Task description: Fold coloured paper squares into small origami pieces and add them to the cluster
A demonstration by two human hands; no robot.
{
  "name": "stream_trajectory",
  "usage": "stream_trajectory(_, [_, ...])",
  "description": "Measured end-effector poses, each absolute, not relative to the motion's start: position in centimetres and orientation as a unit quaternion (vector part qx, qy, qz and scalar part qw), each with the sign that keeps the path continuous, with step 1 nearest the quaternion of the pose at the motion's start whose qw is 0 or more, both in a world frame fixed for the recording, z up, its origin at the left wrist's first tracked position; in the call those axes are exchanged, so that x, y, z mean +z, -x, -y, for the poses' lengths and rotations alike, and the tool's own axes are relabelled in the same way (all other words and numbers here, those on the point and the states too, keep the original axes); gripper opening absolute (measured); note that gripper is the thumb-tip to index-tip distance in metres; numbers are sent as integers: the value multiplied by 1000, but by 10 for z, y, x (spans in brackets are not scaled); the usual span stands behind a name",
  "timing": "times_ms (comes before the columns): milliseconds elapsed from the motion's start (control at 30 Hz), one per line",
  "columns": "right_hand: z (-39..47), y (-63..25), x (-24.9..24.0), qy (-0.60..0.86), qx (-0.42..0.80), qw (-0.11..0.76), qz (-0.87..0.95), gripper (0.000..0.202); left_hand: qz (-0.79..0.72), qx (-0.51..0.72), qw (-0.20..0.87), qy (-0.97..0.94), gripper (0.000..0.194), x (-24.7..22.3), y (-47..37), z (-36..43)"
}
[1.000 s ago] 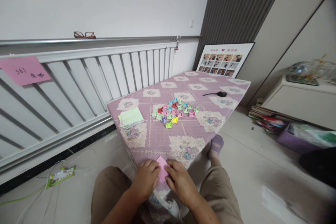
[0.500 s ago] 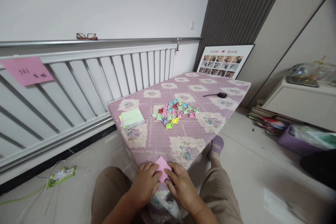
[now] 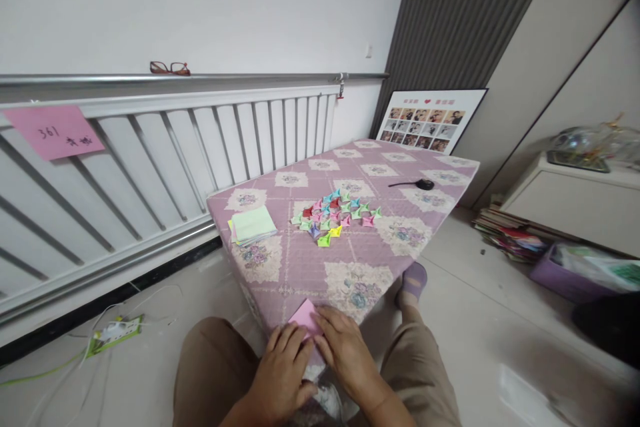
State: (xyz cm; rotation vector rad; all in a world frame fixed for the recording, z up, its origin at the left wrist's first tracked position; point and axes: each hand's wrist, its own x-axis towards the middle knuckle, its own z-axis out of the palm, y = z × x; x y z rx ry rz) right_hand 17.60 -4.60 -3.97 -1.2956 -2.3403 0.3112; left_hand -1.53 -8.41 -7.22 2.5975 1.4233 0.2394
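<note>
A folded sheet of pink paper [image 3: 306, 317] lies on the near corner of the cloth-covered table [image 3: 306, 265], between my two hands. My left hand [image 3: 284, 368] holds down its lower left edge with the fingers side by side; the thumb is off the paper, pointing right. On the right edge, the thumb and fingers of my right hand [image 3: 344, 347] grip the sheet. Fingers cover part of the paper, so its folds are only partly visible. Farther up the table, several small folded paper figures [image 3: 326, 223] in many colours stand in a cluster.
Left of the figures lies a stack of coloured paper [image 3: 253, 223]. A black object with a thin handle [image 3: 424, 184] rests toward the far end. A white radiator [image 3: 250, 133] runs along the left side. On the floor is a power strip [image 3: 116, 335] with cables.
My left hand has slid down and toward me, its thumb leaving the paper. The pink sheet has turned slightly and its top corner sits further left. My right hand stays at its right edge.
</note>
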Motion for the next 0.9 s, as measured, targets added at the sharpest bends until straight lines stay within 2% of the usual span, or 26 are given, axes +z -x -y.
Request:
stream_trajectory(233, [37,-165,-33,429,209,99,873,53,-469,83,72,-876,62,-90,18,87])
stream_trajectory(467, [20,-170,-42,420,205,78,881,71,-525,118,51,-842,59,-111,17,97])
stream_trajectory(700, [16,-177,-50,396,191,69,895,77,-559,81,112,-817,71,-106,14,99])
stream_trajectory(900, [26,-202,-56,404,170,74,896,77,-564,77,120,-814,80,-98,13,98])
